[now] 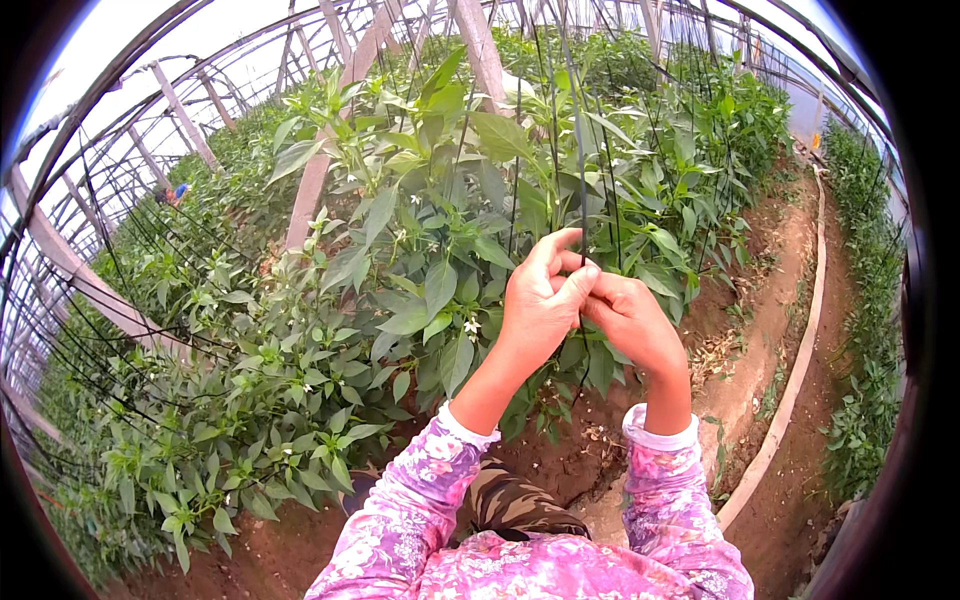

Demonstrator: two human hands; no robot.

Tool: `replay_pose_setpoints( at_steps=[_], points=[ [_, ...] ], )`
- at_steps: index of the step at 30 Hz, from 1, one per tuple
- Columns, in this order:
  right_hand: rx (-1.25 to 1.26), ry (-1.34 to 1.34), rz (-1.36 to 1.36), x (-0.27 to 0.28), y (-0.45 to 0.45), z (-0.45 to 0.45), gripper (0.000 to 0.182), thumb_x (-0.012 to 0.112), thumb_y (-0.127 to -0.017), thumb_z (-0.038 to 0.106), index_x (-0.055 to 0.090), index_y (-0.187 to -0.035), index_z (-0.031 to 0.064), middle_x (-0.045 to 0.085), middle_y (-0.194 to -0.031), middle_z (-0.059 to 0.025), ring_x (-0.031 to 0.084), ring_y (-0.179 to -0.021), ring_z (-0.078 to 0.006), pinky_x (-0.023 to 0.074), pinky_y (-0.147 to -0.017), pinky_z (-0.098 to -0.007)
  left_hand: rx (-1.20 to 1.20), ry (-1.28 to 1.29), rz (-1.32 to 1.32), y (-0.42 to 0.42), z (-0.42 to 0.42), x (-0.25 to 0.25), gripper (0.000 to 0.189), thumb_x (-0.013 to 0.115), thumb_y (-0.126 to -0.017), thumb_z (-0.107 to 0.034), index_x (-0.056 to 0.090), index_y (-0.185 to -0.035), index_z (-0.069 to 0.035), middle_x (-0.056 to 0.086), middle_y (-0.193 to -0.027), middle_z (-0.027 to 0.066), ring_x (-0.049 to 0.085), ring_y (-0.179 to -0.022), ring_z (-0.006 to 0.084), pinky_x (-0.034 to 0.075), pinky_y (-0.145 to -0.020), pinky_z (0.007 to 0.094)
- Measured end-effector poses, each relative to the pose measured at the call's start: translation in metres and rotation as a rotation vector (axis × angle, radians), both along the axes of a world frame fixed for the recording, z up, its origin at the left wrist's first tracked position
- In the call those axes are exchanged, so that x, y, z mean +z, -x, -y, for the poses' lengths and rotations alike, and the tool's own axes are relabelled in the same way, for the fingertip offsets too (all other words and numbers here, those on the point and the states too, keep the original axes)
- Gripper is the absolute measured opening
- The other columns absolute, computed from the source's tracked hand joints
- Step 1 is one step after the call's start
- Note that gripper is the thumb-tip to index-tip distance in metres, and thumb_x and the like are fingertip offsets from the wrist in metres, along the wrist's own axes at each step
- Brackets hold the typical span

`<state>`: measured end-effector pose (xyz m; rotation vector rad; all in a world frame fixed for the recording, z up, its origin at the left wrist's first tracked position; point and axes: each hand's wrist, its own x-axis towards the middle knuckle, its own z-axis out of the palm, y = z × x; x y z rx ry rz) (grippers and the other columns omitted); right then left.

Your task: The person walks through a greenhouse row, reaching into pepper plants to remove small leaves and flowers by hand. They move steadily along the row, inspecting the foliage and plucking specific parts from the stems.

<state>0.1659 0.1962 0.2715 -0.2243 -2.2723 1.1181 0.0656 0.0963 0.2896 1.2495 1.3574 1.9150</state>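
Note:
My left hand (541, 296) and my right hand (634, 319) meet at their fingertips in front of a leafy pepper plant (427, 247). Both pinch a thin black string (580, 165), which comes down from above and runs on below my fingers among the leaves. The exact spot where the string passes between the fingertips is hidden. White blossoms (472, 327) show on the plant just left of my left wrist.
Pepper plants (262, 405) fill the left side, with more black strings (135, 300) slanting through them. Pale posts (484, 56) rise among the rows. On the right, a flattened pale hose (795, 390) runs along the soil path (765, 300), beside another plant row (862, 225).

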Motion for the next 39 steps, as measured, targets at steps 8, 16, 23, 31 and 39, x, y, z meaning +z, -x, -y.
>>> replay_pose_setpoints(
  at_steps=[8,16,23,31,39],
  points=[
    [0.351,0.715,-0.675,0.092,0.018,-0.019,0.033,0.044,-0.089,0.010,0.039,-0.117,-0.0076,0.054,-0.104,-0.0236,0.058,-0.086,-0.0227,0.0472,-0.075,-0.0309,0.260,-0.072,-0.352,-0.003,-0.043,-0.014,0.014,0.049,-0.083,-0.008,0.059,-0.089,0.001,0.051,-0.065,0.0035,0.048,-0.055,0.0084,0.038,-0.050,0.0236],
    [0.340,0.636,-0.662,0.083,0.054,-0.078,0.016,0.042,-0.090,0.007,0.053,-0.096,-0.0020,0.052,-0.069,-0.0040,0.033,-0.043,-0.0038,0.0269,-0.039,-0.0172,0.673,-0.261,-0.228,0.022,-0.045,-0.016,0.021,0.050,-0.086,-0.019,0.056,-0.092,0.001,0.056,-0.081,0.0087,0.052,-0.071,0.0175,0.042,-0.066,0.0283],
    [-0.019,0.428,-0.454,0.069,0.107,-0.097,0.015,0.044,-0.088,0.010,0.055,-0.092,0.0004,0.060,-0.086,-0.0055,0.056,-0.077,-0.0109,0.0449,-0.071,-0.0246,0.929,-0.102,-0.312,0.091,-0.091,-0.005,0.023,0.040,-0.081,-0.002,0.044,-0.104,0.000,0.045,-0.107,0.0162,0.051,-0.093,0.0328,0.041,-0.080,0.0390],
    [0.152,0.659,-0.390,0.074,0.148,-0.128,0.020,0.035,-0.086,0.002,0.046,-0.102,-0.0054,0.056,-0.102,-0.0187,0.058,-0.092,-0.0254,0.0482,-0.081,-0.0357,0.364,-0.311,0.767,0.189,-0.163,-0.008,0.015,0.040,-0.084,-0.013,0.050,-0.091,-0.006,0.054,-0.084,0.0063,0.054,-0.069,0.0210,0.043,-0.057,0.0343],
    [0.217,0.647,-0.165,0.081,0.171,-0.143,0.015,0.047,-0.082,0.007,0.052,-0.093,0.0001,0.059,-0.097,-0.0123,0.059,-0.088,-0.0187,0.0483,-0.075,-0.0294,0.538,-0.039,0.273,0.217,-0.163,-0.009,0.016,0.046,-0.081,-0.011,0.052,-0.091,-0.001,0.052,-0.065,0.0071,0.048,-0.047,0.0150,0.037,-0.040,0.0288]
  ],
)
